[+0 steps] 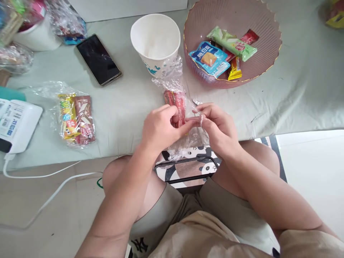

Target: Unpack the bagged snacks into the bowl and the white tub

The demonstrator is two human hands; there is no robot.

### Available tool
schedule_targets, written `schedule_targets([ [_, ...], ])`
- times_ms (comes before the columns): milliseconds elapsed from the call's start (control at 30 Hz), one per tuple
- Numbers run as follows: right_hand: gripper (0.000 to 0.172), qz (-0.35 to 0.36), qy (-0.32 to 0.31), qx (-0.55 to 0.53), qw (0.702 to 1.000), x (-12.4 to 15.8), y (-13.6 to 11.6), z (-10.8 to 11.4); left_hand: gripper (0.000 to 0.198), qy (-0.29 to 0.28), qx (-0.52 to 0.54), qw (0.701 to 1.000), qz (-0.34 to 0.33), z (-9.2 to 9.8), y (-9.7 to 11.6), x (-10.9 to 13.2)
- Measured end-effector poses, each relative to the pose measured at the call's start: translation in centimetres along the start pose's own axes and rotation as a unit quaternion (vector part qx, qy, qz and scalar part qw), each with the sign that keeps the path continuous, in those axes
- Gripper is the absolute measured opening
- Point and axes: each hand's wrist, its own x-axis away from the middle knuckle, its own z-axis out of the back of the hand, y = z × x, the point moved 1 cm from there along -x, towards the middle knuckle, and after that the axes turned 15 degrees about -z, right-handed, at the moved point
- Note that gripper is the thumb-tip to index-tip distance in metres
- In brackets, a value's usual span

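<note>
Near the table's front edge, a red-wrapped snack (180,104) lies inside crumpled clear plastic wrap (172,77). My left hand (162,125) closes on this bundle, its fingers curled over the red packet and its thumb reaching right. My right hand (220,127) pinches a twisted strand of the plastic, touching the left fingertips. Just beyond the bundle stands a white paper cup (154,37), upright, its visible inside bare. To its right, a pink ribbed bowl (260,21) with a gold rim holds several snack packets, among them a green one (232,43) and a blue one (208,57).
On the left lies another plastic-wrapped pair of snacks (76,120), with a black phone (98,59) beyond it. A white box-like device (23,125) with a white cable sits at the left edge. Several wrapped bundles fill a white tub (40,36) at the back left.
</note>
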Motion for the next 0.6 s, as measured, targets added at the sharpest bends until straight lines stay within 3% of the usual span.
schedule_targets([
  [133,0.015,-0.008,0.008,0.017,1.000,0.0,0.1,-0.1,0.029,-0.045,0.054,0.997,-0.030,0.5,-0.4,0.0],
  [233,0.015,-0.018,0.018,0.002,1.000,-0.1,0.4,-0.1,0.024,-0.034,0.067,0.996,-0.050,0.8,-0.6,0.1],
  [333,0.017,-0.028,0.031,-0.049,0.998,-0.1,0.7,-0.1,0.021,0.011,0.106,0.994,-0.035,1.1,-0.7,0.2],
  [467,0.020,-0.049,0.061,-0.086,0.993,-0.1,1.0,0.0,0.020,0.101,0.155,0.982,0.035,1.8,-1.5,0.0],
  [600,0.021,-0.051,0.097,-0.126,0.986,-0.5,1.3,0.3,0.024,0.219,0.222,0.943,0.113,2.1,-2.9,-0.3],
])
